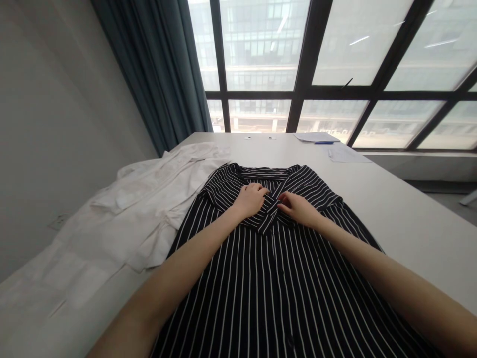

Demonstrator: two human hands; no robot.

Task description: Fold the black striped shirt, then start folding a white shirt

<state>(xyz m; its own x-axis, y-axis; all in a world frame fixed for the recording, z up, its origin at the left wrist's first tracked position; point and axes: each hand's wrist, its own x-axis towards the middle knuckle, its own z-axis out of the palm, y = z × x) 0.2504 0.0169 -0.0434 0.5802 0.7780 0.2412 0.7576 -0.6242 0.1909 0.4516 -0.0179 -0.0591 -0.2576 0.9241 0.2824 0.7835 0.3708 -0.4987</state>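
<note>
A black shirt [238, 283] with thin white stripes lies spread on the white table, its collar end toward the window. My left hand [252, 198] rests on the left side of the neckline, fingers curled over the striped cloth. Just to its right, my right hand [296, 208] pinches the edge of the shirt's front near the collar. Between the two hands the front edges cross and overlap. Exactly how much cloth lies under my left fingers is hidden.
White garments [130, 209] lie heaped along the table's left side. Farther back on the white table [417, 223] are papers [316, 136] and a blue pen [323, 143]. A dark curtain [160, 64] and large windows stand behind.
</note>
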